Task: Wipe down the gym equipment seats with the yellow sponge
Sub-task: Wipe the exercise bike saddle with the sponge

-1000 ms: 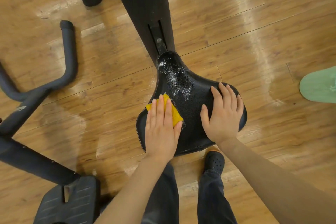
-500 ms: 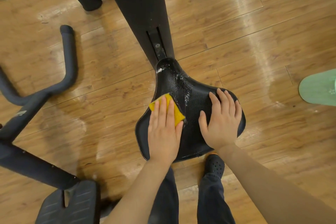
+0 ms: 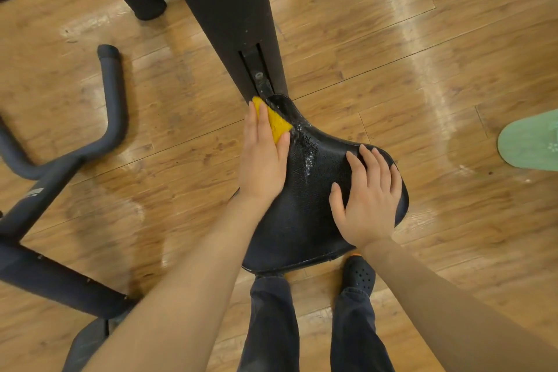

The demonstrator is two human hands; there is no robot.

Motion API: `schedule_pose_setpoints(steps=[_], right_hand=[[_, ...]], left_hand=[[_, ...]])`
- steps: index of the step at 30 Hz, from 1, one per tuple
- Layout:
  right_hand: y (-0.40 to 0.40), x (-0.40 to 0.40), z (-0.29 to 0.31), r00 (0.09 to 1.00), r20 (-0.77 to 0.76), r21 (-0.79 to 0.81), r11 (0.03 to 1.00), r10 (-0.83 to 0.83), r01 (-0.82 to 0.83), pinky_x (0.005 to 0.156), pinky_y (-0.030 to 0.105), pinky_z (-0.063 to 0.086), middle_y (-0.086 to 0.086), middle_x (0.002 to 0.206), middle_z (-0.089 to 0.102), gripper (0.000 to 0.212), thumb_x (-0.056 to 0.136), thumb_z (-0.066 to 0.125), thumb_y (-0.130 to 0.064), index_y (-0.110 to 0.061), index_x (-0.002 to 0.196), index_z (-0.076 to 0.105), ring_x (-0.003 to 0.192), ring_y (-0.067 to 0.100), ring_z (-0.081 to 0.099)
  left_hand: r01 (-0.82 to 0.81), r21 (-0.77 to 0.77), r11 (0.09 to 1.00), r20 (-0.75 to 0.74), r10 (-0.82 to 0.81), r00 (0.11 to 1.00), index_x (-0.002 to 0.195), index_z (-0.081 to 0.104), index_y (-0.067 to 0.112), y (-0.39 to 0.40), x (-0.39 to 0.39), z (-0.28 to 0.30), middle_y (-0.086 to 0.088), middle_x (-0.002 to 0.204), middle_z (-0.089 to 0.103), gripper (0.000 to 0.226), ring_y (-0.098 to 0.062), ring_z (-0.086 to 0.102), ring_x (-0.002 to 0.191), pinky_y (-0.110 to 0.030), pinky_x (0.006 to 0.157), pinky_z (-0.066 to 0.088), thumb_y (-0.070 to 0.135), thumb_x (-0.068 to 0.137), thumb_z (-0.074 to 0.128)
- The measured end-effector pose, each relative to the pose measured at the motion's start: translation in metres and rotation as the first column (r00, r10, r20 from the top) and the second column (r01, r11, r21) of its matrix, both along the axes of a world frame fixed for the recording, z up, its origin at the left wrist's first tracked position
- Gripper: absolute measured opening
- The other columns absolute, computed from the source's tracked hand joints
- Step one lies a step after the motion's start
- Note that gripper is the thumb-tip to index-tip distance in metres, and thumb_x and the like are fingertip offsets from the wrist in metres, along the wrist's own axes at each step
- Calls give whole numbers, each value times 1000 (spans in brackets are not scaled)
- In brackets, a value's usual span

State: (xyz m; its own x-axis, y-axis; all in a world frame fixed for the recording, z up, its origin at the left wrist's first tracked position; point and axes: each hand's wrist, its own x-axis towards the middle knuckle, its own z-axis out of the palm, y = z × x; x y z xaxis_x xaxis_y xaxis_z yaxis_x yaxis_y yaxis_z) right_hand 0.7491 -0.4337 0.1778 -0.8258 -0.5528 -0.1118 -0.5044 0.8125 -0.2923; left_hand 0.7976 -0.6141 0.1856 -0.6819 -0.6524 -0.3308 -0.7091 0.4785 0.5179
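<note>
The yellow sponge (image 3: pixel 276 123) lies at the narrow nose of the black bike seat (image 3: pixel 314 214), on its left edge, just below the point where the dark frame column (image 3: pixel 223 6) meets the saddle. The left hand (image 3: pixel 262 157) presses flat on the sponge: its fingers are straight and laid side by side over the sponge's left part, the thumb resting along its lower right corner, so its grip is wide, pressing rather than curling round the sponge. The right hand (image 3: pixel 370 199) rests spread on the broad rear right part of the seat, fingers straight and slightly fanned, thumb held out to the left; its grip is also wide and it holds nothing. A streak of white foam or wet droplets (image 3: pixel 308 157) runs down the middle of the textured seat between the two hands. Below the seat's rear edge the person's dark trouser legs (image 3: pixel 273 320) show, and a black perforated shoe (image 3: pixel 359 276) stands on the wooden floor (image 3: pixel 422 69). To the left, well apart from the seat, a curved black handlebar (image 3: pixel 113 106) of another machine rises over the floor. At the right edge a pale green slipper (image 3: pixel 531 142) lies on the floor.
</note>
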Motion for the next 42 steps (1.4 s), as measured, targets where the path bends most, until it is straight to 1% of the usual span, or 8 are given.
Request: schedule_pose_setpoints(steps=[6, 12, 19, 24, 27, 33, 39, 42], right_hand=[[-1, 0, 0, 1000, -5, -8, 1000, -1, 1, 115, 52, 18, 8, 147, 40, 55, 86, 48, -40, -15, 135, 47, 141, 26, 28], [-1, 0, 0, 1000, -8, -17, 1000, -2, 2, 114, 52, 19, 8, 147, 40, 54, 87, 47, -40, -15, 135, 47, 141, 26, 28], [-1, 0, 0, 1000, -4, -7, 1000, -3, 3, 115, 51, 18, 8, 147, 39, 55, 87, 47, -40, -15, 135, 47, 141, 26, 28], [-1, 0, 1, 1000, -1, 1, 1000, -6, 6, 115, 51, 18, 7, 148, 39, 55, 87, 45, -42, -15, 135, 47, 141, 26, 27], [-1, 0, 0, 1000, -12, -8, 1000, -7, 7, 115, 51, 18, 7, 147, 40, 55, 87, 45, -42, -15, 135, 48, 141, 26, 28], [0, 0, 0, 1000, -8, 12, 1000, -2, 3, 115, 52, 18, 8, 148, 39, 55, 87, 45, -42, -15, 136, 46, 141, 26, 27], [-1, 1, -1, 1000, -8, -2, 1000, -9, 9, 115, 51, 18, 7, 148, 39, 55, 87, 47, -41, -15, 136, 46, 141, 26, 27], [-1, 0, -1, 1000, -1, 1, 1000, -5, 5, 116, 51, 17, 7, 148, 39, 55, 87, 46, -42, -16, 136, 46, 142, 25, 26]], left_hand=[[144, -50, 988, 72, -140, 988, 153, 5, 14, 25, 51, 4, -3, 161, 1, 69, -18, 2, 149, -38, 120, 17, 41, 96, 34], [-84, 98, 992, 24, 82, 996, 153, 5, 19, -22, -21, -6, 1, 161, 2, 67, -15, 5, 148, -37, 119, 15, 47, 99, 32], [39, -75, 996, 25, -37, 999, 152, 17, 17, 26, 34, 13, 2, 161, 10, 63, -15, 10, 148, -31, 117, 15, 40, 98, 39], [-108, 94, 990, 31, 105, 994, 153, 10, 20, -1, 4, 4, 2, 160, 12, 63, -16, 14, 147, -39, 119, 20, 37, 100, 38], [-156, 128, 980, 45, 151, 988, 153, 13, 22, -24, -20, 4, 2, 159, 19, 60, -18, 22, 145, -36, 118, 21, 38, 100, 37], [27, -7, 1000, 38, -27, 999, 151, 20, 20, 21, 25, 19, 6, 160, 12, 56, -13, 9, 148, -34, 120, 14, 32, 100, 40], [-18, 37, 999, 87, 14, 996, 153, 10, 21, -6, -17, 8, 7, 161, -2, 58, -15, -3, 148, -37, 118, 11, 34, 102, 33], [8, -49, 999, 99, -3, 995, 153, 7, 19, 1, -16, 5, 5, 161, -4, 58, -16, -6, 148, -38, 118, 13, 35, 102, 29]])
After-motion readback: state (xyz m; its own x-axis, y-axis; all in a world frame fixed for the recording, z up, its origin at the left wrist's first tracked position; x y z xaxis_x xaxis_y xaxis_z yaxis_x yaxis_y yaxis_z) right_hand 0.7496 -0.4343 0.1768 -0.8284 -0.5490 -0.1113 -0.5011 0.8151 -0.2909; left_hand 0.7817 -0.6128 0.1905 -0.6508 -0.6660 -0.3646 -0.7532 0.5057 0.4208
